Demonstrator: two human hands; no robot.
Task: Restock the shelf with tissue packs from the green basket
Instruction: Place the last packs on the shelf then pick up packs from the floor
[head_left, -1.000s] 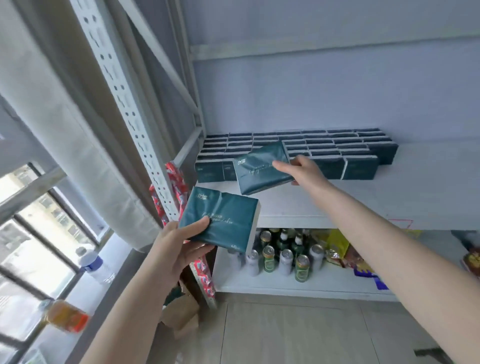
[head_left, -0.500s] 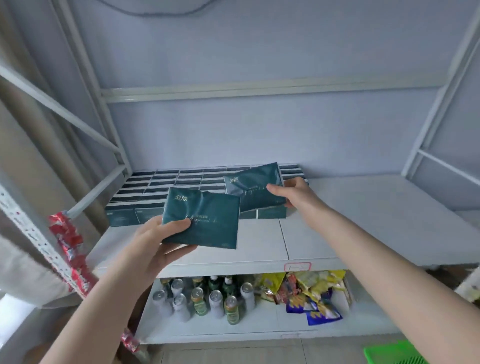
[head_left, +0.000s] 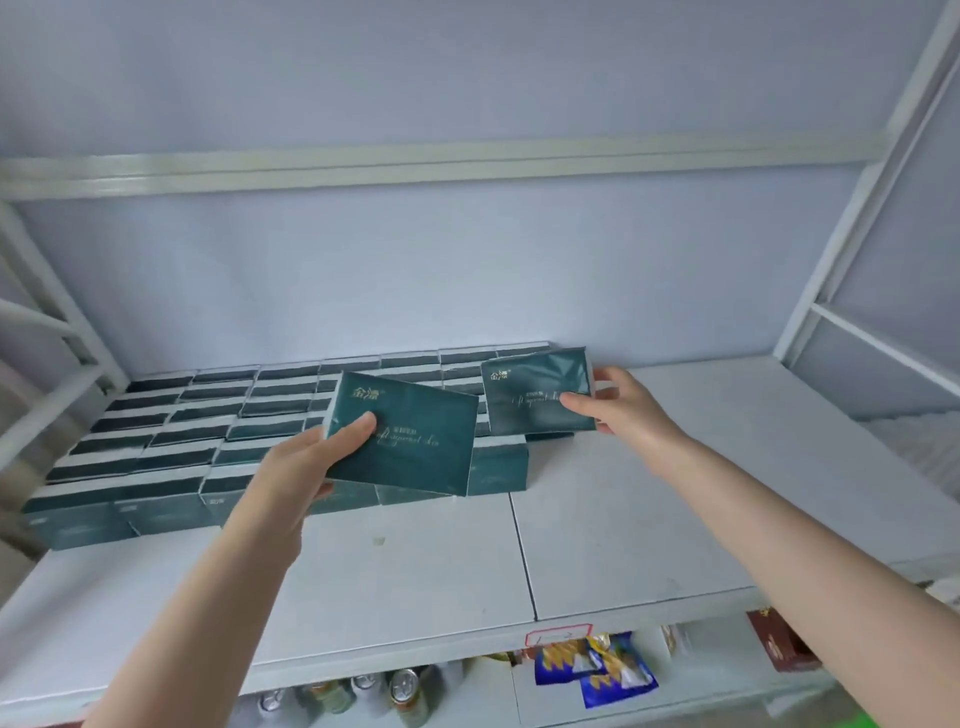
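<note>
- Left hand (head_left: 291, 467): thumb on top, fingers beneath, gripping one teal tissue pack (head_left: 410, 441), tilted above the stocked block (head_left: 182, 431).
- Right hand (head_left: 623, 405): pinching a second pack (head_left: 535, 389) at the block's right rear corner.
- Risk: the second pack, set askew, could lean off the block's right edge. The left pack, held by one end, could slip.
- Shelf (head_left: 649, 519): white boards, one seam, right of the block.
- Room: pale wall behind the block; cans (head_left: 405, 691) and snack bags (head_left: 597, 670) below it.
</note>
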